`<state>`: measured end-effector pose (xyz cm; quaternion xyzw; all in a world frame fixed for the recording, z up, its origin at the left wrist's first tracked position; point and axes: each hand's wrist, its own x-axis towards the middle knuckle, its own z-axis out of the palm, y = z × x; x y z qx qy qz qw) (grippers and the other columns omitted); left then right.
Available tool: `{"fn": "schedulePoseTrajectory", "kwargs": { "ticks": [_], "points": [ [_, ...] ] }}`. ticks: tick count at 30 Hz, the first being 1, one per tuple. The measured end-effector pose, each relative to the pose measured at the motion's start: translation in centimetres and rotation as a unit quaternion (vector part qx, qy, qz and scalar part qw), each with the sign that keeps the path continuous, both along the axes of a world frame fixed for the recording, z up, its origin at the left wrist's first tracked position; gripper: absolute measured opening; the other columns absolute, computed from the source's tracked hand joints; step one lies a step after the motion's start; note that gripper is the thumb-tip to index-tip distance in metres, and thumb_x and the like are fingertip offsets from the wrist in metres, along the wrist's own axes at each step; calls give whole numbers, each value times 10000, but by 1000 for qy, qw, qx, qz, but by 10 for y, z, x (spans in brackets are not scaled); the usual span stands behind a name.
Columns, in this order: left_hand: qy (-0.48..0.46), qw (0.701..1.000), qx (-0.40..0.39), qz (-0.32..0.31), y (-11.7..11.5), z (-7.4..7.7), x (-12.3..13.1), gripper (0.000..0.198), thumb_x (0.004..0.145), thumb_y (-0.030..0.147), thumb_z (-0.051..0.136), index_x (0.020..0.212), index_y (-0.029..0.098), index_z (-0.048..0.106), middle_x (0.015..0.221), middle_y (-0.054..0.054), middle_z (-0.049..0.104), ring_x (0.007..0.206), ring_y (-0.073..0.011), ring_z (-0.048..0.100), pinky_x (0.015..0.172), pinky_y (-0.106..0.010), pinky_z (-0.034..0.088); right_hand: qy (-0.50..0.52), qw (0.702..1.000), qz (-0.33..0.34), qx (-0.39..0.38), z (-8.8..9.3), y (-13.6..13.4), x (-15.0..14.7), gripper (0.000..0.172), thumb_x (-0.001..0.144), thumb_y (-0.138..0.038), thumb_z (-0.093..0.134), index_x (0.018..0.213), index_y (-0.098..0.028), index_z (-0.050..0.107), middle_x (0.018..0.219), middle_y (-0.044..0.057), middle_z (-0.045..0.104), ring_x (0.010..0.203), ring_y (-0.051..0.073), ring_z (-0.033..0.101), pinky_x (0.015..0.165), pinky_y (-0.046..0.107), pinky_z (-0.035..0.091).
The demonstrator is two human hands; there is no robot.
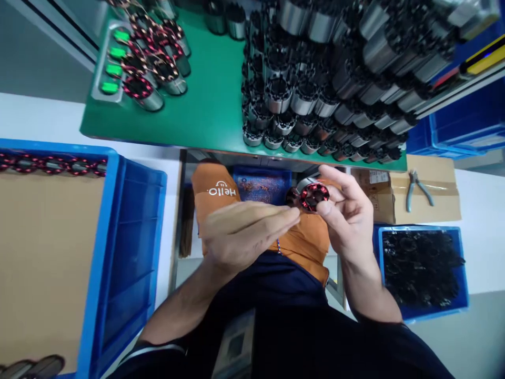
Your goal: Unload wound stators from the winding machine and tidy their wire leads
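Note:
My right hand (349, 216) grips a metal stator (314, 196) between thumb and fingers, its face with red or pink windings turned towards me. My left hand (248, 229) is stretched out flat with its fingers together, their tips just left of the stator and below it. Whether these tips touch the stator I cannot tell. Next to the stator, on its left, is a small dark round part (292, 196), partly hidden. Both hands are above my lap, in front of the orange cloth (213, 184).
Wound stators (144, 93) and a tray with green lights (106, 97) stand on the green bench (213, 100). Rows of unwound cores (284, 123) fill its right. Blue crate (134, 237) at left; pliers (418, 190) on a carton (445, 184) and a bin of black parts (422, 268) at right.

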<state>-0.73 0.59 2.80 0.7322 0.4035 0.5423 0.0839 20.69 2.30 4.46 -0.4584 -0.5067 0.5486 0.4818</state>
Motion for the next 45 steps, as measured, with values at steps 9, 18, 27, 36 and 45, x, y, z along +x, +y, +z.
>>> {"fn": "schedulePoseTrajectory", "kwargs": {
  "ticks": [9, 18, 27, 36, 45],
  "points": [
    [-51, 959, -277, -37, 21, -78, -10, 73, 1025, 231, 802, 971, 240, 851, 908, 25, 849, 785, -147, 805, 755, -247, 618, 26, 999, -33, -1, -12, 12, 4, 557, 930, -571, 896, 1418, -342, 756, 1188, 63, 841, 1009, 265, 845, 898, 412, 735],
    [-261, 934, -230, -82, 36, -14, 11, 88, 955, 234, 903, 1026, 277, 870, 1118, -24, 854, 1044, -203, 802, 1005, -379, 647, 10, 1000, -20, -8, -27, 10, -4, 515, 913, -432, 938, 1390, -331, 772, 1173, 55, 844, 1061, 240, 835, 923, 355, 709],
    [-351, 816, -440, -133, 16, -62, 20, 194, 1035, 379, 810, 941, 210, 803, 1216, -87, 835, 941, -185, 812, 777, -288, 652, 76, 994, 44, -66, -37, 4, 18, 649, 926, -648, 860, 1473, -336, 705, 964, 23, 805, 805, 251, 815, 733, 398, 711],
    [-269, 853, -397, -206, 31, -21, 4, 149, 964, 402, 905, 1004, 264, 866, 1275, -80, 823, 1130, -252, 792, 896, -370, 684, 4, 997, 82, -12, -34, 1, 17, 574, 934, -407, 920, 1466, -326, 719, 1033, 22, 821, 869, 195, 818, 783, 306, 699],
    [-282, 818, -465, -187, 5, -88, 15, 286, 1075, 467, 750, 967, 203, 734, 1286, -131, 794, 1132, -236, 787, 926, -362, 654, 29, 996, 46, -64, -44, -6, 24, 877, 883, -686, 882, 1634, -354, 575, 1092, 39, 831, 1008, 292, 842, 816, 411, 713]
  ]
}}
